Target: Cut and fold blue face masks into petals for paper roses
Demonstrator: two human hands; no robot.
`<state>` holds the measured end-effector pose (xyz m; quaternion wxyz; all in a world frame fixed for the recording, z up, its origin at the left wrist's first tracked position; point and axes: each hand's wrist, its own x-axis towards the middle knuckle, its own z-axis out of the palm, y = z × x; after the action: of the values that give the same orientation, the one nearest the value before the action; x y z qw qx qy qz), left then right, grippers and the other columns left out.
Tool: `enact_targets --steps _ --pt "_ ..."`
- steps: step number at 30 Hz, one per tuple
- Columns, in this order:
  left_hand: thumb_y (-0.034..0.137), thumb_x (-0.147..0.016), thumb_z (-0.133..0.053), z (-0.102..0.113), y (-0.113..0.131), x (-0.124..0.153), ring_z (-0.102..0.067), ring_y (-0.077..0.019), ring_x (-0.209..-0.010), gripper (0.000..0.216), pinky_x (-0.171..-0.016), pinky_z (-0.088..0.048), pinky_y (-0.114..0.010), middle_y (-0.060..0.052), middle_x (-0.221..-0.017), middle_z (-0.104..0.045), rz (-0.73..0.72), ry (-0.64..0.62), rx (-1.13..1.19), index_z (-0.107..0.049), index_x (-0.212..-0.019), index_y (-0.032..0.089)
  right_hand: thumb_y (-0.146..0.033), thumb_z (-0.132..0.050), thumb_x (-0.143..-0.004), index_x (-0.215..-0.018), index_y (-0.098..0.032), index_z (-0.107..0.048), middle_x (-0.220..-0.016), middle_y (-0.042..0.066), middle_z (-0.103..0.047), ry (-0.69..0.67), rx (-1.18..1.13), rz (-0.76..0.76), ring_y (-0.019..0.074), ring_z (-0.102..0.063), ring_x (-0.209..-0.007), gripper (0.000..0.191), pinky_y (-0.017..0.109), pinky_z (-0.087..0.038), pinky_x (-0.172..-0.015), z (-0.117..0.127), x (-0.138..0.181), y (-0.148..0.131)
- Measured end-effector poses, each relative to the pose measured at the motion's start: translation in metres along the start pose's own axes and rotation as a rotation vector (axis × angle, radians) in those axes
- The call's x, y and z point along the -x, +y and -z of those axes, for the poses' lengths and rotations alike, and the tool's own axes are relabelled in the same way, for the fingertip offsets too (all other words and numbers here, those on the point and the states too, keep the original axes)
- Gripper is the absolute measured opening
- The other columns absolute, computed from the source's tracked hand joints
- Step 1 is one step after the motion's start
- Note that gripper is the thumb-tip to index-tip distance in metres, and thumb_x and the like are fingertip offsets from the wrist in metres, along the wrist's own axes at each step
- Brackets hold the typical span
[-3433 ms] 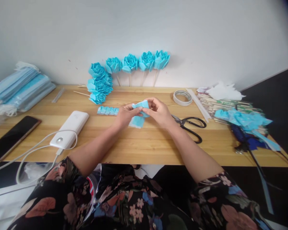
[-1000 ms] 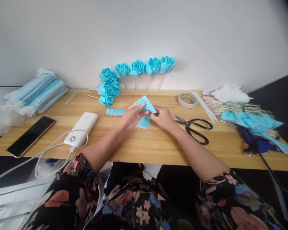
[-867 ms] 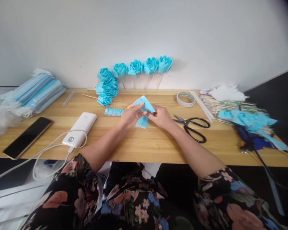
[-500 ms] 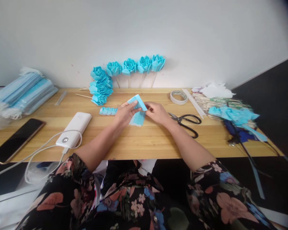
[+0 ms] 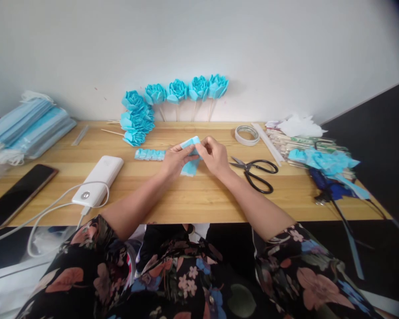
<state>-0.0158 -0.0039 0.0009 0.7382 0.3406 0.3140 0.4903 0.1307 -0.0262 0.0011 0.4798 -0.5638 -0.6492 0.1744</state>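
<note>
My left hand [image 5: 173,160] and my right hand [image 5: 214,155] meet over the middle of the wooden table [image 5: 199,199]. Both pinch a folded light-blue strip of mask fabric [image 5: 190,165] between their fingertips, with its lower end hanging down to the tabletop. A row of small folded blue pieces [image 5: 149,154] lies just left of my left hand.
Blue fabric roses on sticks [image 5: 176,91] lean against the wall, with more [image 5: 135,119] lying on the table. Black scissors [image 5: 254,170] and a tape roll [image 5: 247,134] are to the right, beside blue scraps [image 5: 326,161]. Power bank [image 5: 98,179], phone [image 5: 18,192] and stacked masks [image 5: 26,128] are left.
My right hand has closed in over the top of the blue strip, folding its raised flap down. The camera view shifted slightly.
</note>
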Motion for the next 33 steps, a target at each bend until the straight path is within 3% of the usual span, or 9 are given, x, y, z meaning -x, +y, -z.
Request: enact_targets --steps 6,16,27,33 --pt "0.020 -0.070 -0.087 -0.0006 -0.0022 0.0000 -0.071 -0.0130 -0.073 0.019 -0.074 -0.060 -0.027 -0.004 -0.083 -0.078 0.024 0.001 -0.005 -0.078 -0.084 0.012 -0.049 -0.049 -0.095 -0.068 -0.023 -0.041 -0.058 -0.003 -0.047 0.063 0.134 0.052 0.0120 -0.039 -0.055 0.038 0.028 -0.030 -0.059 -0.0022 -0.0012 0.0057" --pt "0.018 -0.077 -0.083 -0.0011 0.0021 0.0016 -0.070 -0.0108 -0.068 0.012 -0.068 -0.061 -0.023 -0.004 -0.078 -0.077 0.076 -0.013 0.017 -0.076 -0.081 0.010 -0.048 -0.043 -0.098 -0.068 -0.023 -0.040 -0.059 -0.003 -0.045 0.066 0.117 0.066 0.0122 -0.041 -0.055 0.039 0.028 -0.030 -0.059 -0.0019 -0.0010 0.0064" --pt "0.018 -0.075 -0.084 0.0004 0.0027 0.0003 -0.070 -0.0107 -0.067 0.013 -0.066 -0.060 -0.023 -0.003 -0.076 -0.076 0.064 -0.005 0.020 -0.075 -0.079 0.010 -0.048 -0.046 -0.098 -0.076 -0.022 -0.053 -0.065 -0.001 -0.056 0.081 0.061 0.063 0.0130 -0.047 -0.059 0.035 0.027 -0.035 -0.062 -0.0033 -0.0001 0.0072" --pt "0.019 -0.080 -0.081 -0.0003 0.0035 0.0003 -0.070 -0.0112 -0.066 0.011 -0.067 -0.060 -0.024 -0.004 -0.074 -0.075 0.081 -0.010 0.016 -0.074 -0.079 0.010 -0.048 -0.046 -0.097 -0.072 -0.023 -0.049 -0.062 -0.003 -0.051 0.076 0.031 0.043 0.0124 -0.045 -0.058 0.036 0.027 -0.035 -0.061 -0.0030 0.0003 0.0069"
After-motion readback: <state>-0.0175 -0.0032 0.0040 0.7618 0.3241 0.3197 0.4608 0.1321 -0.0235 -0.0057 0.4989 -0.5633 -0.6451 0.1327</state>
